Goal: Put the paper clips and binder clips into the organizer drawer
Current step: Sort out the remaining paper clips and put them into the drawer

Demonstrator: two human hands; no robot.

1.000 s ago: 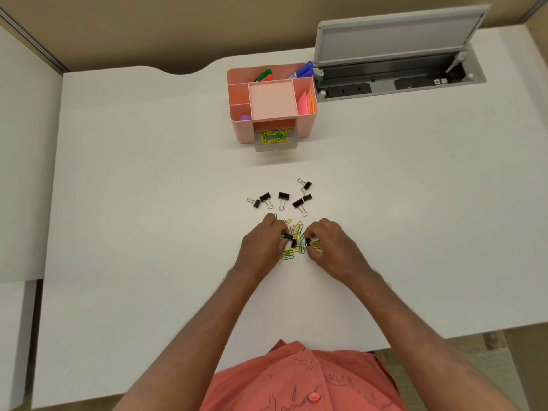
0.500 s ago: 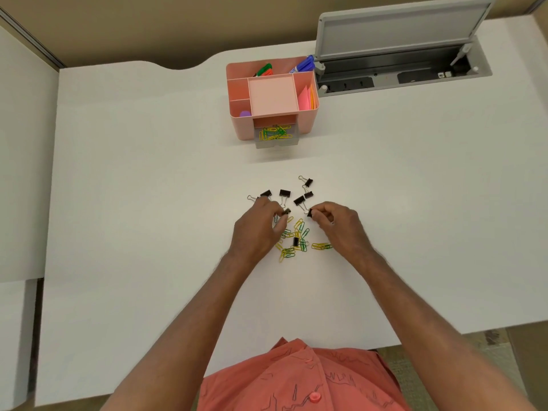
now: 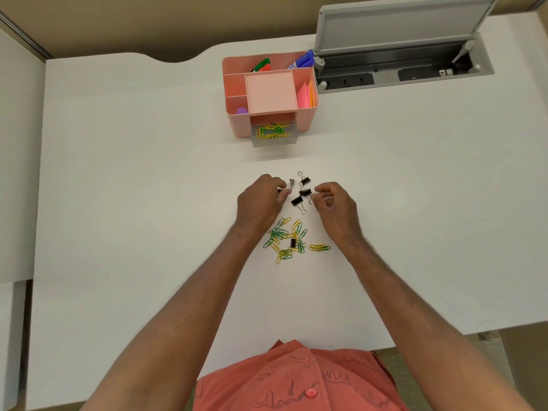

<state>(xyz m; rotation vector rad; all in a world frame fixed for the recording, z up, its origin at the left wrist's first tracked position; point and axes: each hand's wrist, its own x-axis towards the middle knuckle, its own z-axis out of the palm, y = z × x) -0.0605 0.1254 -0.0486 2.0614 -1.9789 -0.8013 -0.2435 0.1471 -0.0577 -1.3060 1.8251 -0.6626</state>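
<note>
A pink desk organizer [image 3: 234,120] stands on the white table, its clear drawer [image 3: 274,140] pulled out with green and yellow paper clips inside. Black binder clips [image 3: 304,192] lie in a small group between my hands. My left hand [image 3: 261,200] curls over the left clips and pinches a binder clip at its fingertips. My right hand [image 3: 335,203] pinches the wire handle of a binder clip by the group. Nearer me lies a pile of green and yellow paper clips [image 3: 286,240] with one black binder clip [image 3: 293,242] in it.
Markers and pink sticky notes fill the organizer's upper compartments. An open grey cable hatch [image 3: 400,40] sits at the table's back right. The table's front edge runs just before my torso.
Both hands moved away from the paper clip pile toward the group of binder clips farther up the table, carrying binder clips in their fingertips.
</note>
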